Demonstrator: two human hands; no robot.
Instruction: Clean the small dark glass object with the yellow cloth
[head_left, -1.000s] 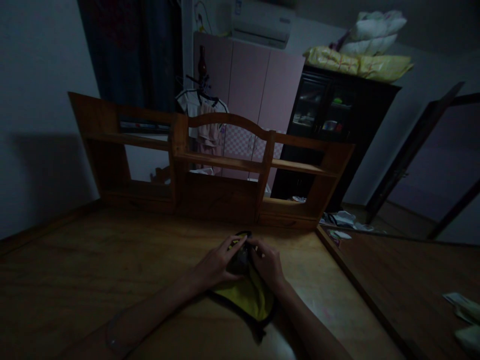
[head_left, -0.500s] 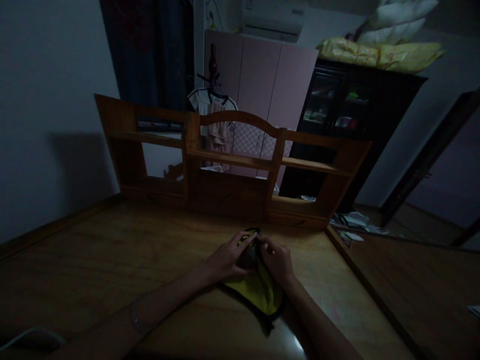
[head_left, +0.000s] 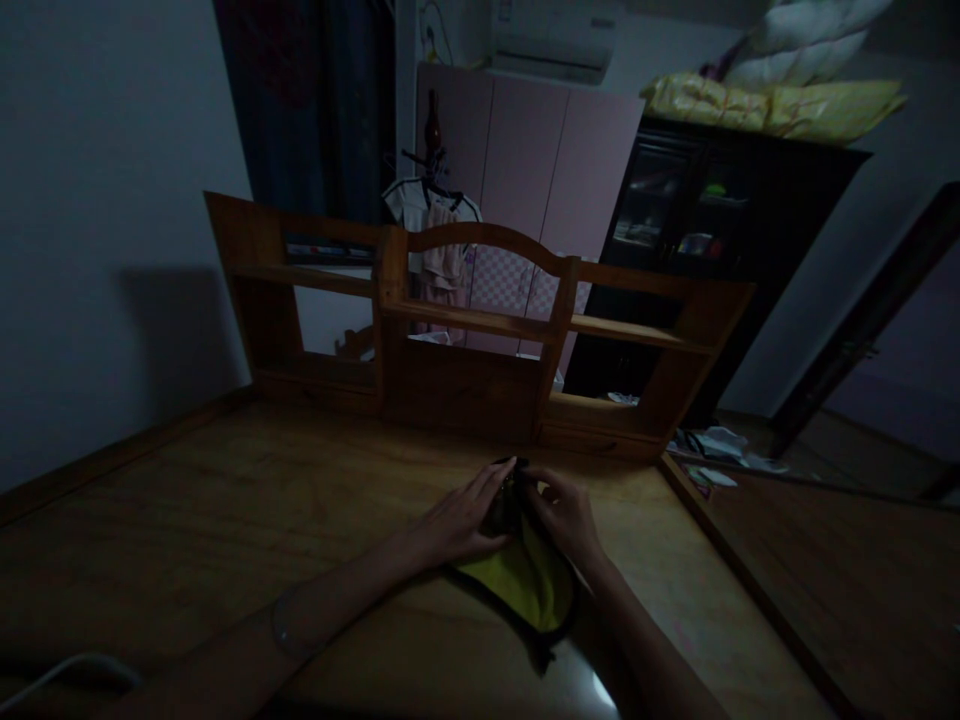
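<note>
A yellow-green cloth [head_left: 536,585] with black edging lies partly on the wooden surface between my hands, its near corner pointing toward me. My left hand [head_left: 469,520] is curled over the left side of its far part, thumb below and fingers reaching to the dark top edge. Against the opposite side of that top edge, my right hand [head_left: 566,512] pinches with thumb and forefinger. Something dark [head_left: 504,512] shows between the hands; in the dim light I cannot tell whether it is part of the cloth.
Behind the wooden surface [head_left: 300,530] stands an open wooden shelf unit [head_left: 469,318]. A wall [head_left: 112,250] rises on the left. A raised wooden edge [head_left: 735,560] runs along the right. A white cable [head_left: 71,665] lies at the lower left. Farther back are pink wardrobe doors [head_left: 525,150] and a black cabinet [head_left: 757,200].
My left fingers have straightened and drawn closer together over the top edge. My right hand still pinches the edge. The whole view has shifted slightly.
</note>
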